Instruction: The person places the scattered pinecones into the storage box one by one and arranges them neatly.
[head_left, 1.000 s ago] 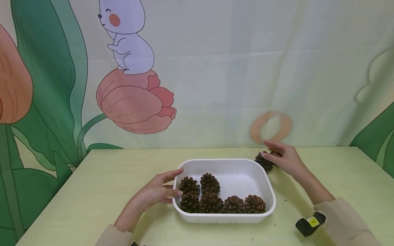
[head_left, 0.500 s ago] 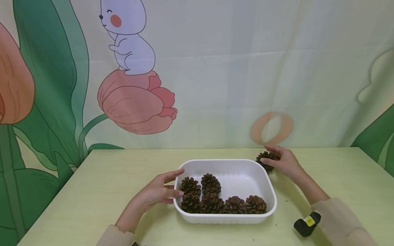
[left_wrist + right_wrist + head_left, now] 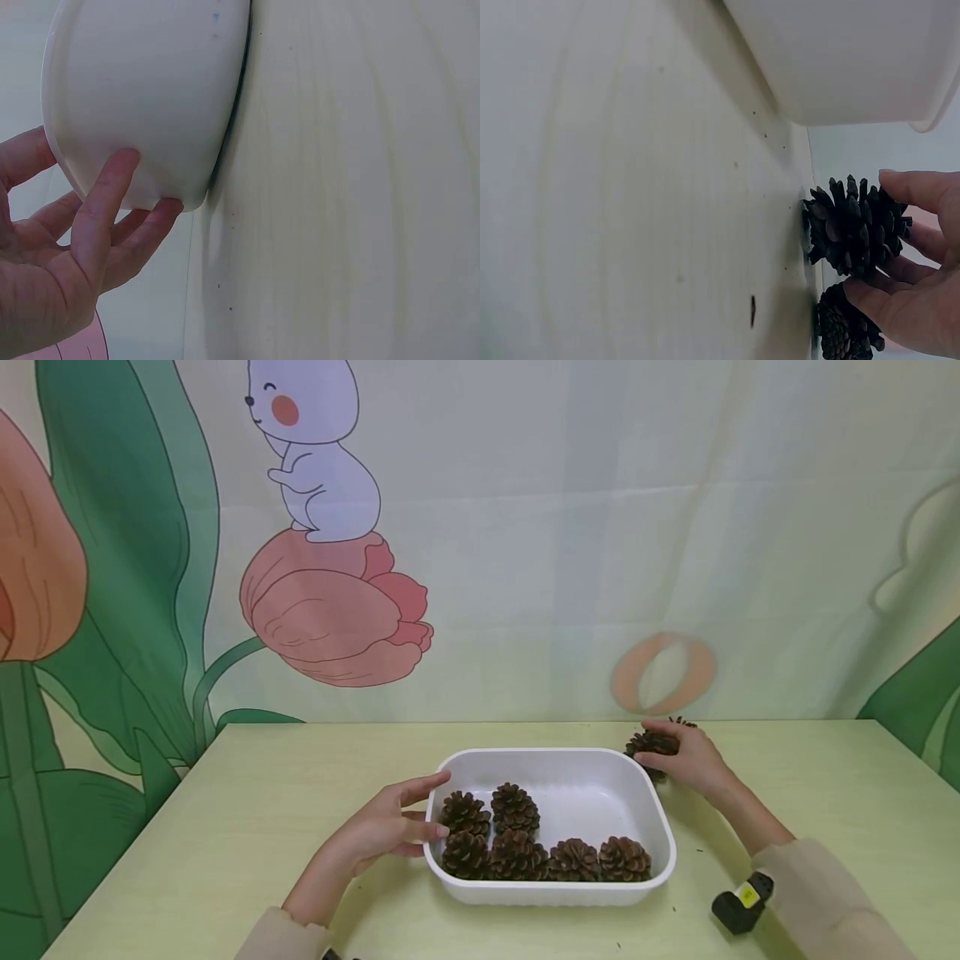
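Observation:
A white plastic tub [image 3: 551, 893] stands on the table with several brown pine cones [image 3: 517, 855] inside, lining its near side and left end. My left hand [image 3: 382, 822] holds the tub's left end; the left wrist view shows its fingertips [image 3: 126, 159] against the outer wall. Beyond the tub's far right corner, my right hand [image 3: 693, 760] grips a pine cone [image 3: 855, 225] between thumb and fingers. Close beside that cone, another pine cone [image 3: 840, 330] sits partly hidden behind the thumb in the right wrist view; its tip shows past the hand in the head view.
The pale yellow table [image 3: 247, 827] reaches back to a printed backdrop curtain [image 3: 495, 568]. Small dark crumbs lie scattered on the tabletop near the tub. A black wrist camera [image 3: 742, 903] hangs by the right sleeve.
My right hand has drawn its fingers in around the pine cone, shifting slightly left and down. The tip of the second cone now shows behind it. My left hand stays on the tub.

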The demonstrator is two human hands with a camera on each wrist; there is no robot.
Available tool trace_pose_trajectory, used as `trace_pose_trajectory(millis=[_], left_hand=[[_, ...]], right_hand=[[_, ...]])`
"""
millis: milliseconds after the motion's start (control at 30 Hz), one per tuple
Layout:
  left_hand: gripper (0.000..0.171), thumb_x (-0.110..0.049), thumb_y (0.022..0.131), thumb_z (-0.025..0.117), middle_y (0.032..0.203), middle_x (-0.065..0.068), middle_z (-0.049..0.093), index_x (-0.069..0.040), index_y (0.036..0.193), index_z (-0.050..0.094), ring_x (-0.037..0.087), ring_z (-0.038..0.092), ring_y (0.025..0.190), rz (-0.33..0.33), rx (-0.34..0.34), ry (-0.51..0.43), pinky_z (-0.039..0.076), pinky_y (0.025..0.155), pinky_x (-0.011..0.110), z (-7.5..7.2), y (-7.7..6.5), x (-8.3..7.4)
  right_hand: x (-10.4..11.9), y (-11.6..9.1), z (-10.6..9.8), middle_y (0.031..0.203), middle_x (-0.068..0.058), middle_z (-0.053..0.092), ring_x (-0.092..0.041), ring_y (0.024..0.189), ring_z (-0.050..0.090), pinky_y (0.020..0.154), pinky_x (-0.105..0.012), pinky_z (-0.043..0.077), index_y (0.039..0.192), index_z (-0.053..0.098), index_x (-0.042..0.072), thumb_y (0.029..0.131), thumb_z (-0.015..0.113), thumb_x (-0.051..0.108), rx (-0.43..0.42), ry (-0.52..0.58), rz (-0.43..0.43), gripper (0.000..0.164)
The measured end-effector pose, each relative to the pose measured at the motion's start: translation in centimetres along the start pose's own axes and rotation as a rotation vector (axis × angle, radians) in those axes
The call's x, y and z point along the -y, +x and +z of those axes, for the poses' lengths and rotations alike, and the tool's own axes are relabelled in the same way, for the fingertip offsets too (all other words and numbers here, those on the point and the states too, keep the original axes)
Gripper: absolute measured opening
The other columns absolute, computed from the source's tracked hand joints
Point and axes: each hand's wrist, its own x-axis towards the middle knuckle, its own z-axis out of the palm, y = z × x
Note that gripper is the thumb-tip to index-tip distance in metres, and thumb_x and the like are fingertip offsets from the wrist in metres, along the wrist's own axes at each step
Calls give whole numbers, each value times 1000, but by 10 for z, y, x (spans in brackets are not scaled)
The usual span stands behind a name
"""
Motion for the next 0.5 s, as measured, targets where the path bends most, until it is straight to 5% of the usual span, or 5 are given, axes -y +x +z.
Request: trace_pose_trajectory(millis=[500], left_hand=[[70,3,78,67,139,28,31,-9,140,36,36,53,110,-7,-16,14,54,75,46,0,0,1]], right_hand=[[-2,-1,-1,123,-29,50,-44,112,47,92,-54,40,126,49,-6,83,67,16,-26,-39,-17,52]])
